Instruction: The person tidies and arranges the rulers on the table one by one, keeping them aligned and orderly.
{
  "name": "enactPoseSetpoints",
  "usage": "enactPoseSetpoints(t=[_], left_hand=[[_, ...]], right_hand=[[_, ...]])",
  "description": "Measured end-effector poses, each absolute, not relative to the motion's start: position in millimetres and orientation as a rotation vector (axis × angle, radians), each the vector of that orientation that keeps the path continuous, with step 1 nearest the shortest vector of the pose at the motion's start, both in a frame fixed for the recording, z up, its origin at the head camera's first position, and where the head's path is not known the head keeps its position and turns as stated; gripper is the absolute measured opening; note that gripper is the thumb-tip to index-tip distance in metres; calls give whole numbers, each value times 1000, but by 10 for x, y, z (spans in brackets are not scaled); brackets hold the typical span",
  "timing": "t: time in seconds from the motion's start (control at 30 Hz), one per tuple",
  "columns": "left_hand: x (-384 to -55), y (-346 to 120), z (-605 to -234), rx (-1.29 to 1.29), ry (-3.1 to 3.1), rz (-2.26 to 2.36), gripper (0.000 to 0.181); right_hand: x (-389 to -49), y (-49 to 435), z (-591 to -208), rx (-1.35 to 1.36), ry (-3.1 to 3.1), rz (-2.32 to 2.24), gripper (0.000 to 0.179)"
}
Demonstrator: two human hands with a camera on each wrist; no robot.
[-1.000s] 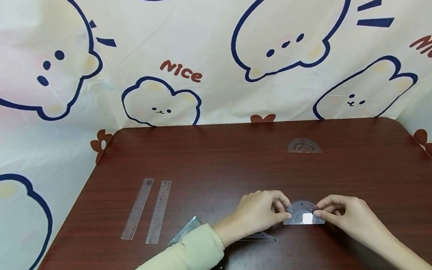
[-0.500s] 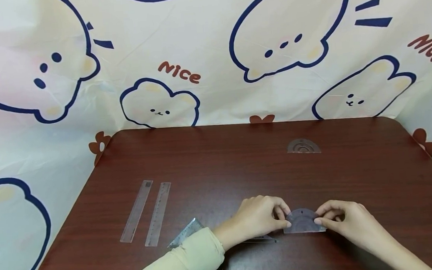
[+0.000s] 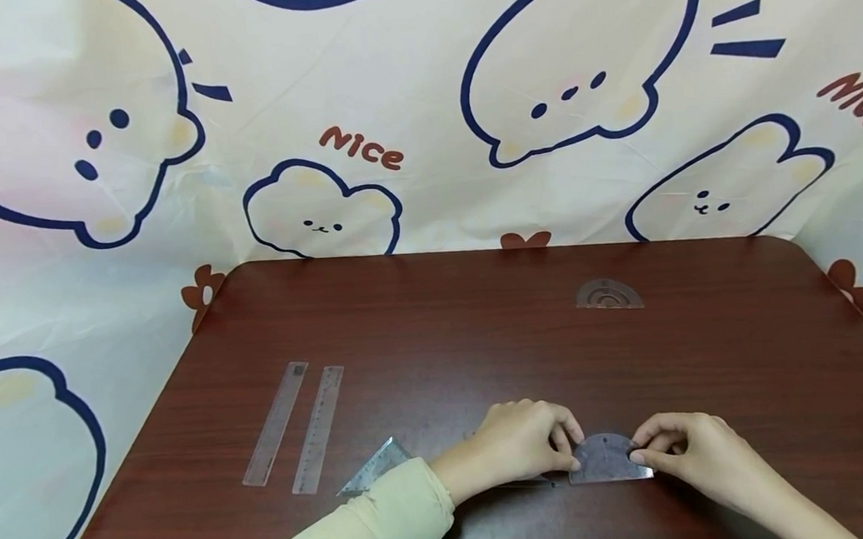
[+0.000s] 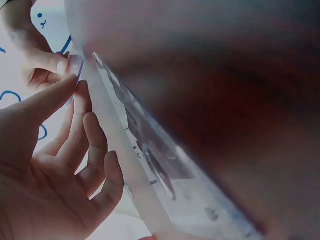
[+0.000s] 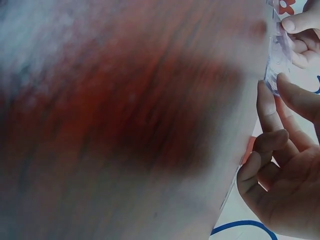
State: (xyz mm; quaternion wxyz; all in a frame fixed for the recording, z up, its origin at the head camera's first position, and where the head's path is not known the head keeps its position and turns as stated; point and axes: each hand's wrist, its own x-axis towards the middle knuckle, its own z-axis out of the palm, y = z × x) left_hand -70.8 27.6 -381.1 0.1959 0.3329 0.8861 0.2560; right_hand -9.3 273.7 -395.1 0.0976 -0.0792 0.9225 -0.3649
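A clear plastic protractor (image 3: 607,459) is held by both hands close over the table, its straight edge toward the front. My left hand (image 3: 524,440) pinches its left side between thumb and fingers. At its right side my right hand (image 3: 703,451) pinches it the same way. The right wrist view shows the protractor (image 5: 278,57) between the two hands, thumb and forefinger on its end. Under my left forearm lies a clear set square (image 3: 379,465), partly hidden by the sleeve. Another thin clear piece (image 3: 529,483) shows just below the left hand.
Two clear rulers (image 3: 275,424) lie side by side at the left of the brown table (image 3: 435,319). A second protractor (image 3: 609,294) lies flat near the back right. Behind the table hangs a cloth (image 3: 425,69) with cartoon prints.
Both hands have drawn the protractor a little toward the front of the table, keeping their pinch on it. The bright reflection on it has gone. The rulers and the other protractor stay put.
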Motion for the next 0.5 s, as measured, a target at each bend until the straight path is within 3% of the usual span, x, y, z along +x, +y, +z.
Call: enactPoseSetpoints(t=[0.5], left_hand=[[-777, 302, -3822, 956, 2407, 638, 20]], right_hand=[[-74, 2773, -3996, -262, 2699, -1052, 14]])
